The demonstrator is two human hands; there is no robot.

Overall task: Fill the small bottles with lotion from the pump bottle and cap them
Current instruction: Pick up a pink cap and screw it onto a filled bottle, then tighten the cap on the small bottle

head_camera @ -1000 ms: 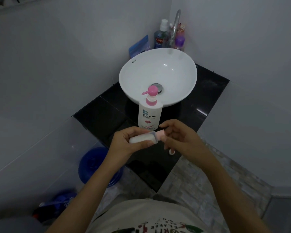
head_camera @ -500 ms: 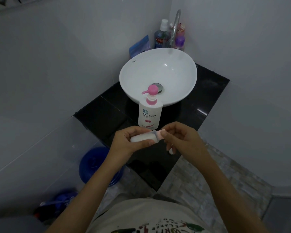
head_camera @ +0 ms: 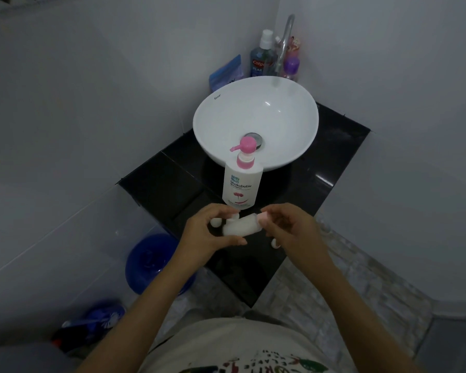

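Working the cap on a small bottle

The small bottle lay sideways over the black counter, just before the pump bottle. My left hand was wrapped round its body; my right hand pinched the pink cap at its neck. I judged it best to keep the bottle steady, grip lightly so no lotion squeezed out, and turn only the cap, square to the thread.

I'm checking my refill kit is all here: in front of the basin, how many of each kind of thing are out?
pump bottle: 1
small bottle, held: 1
loose white pieces on the counter: at least 2; hands may hide more
Total: at least 4
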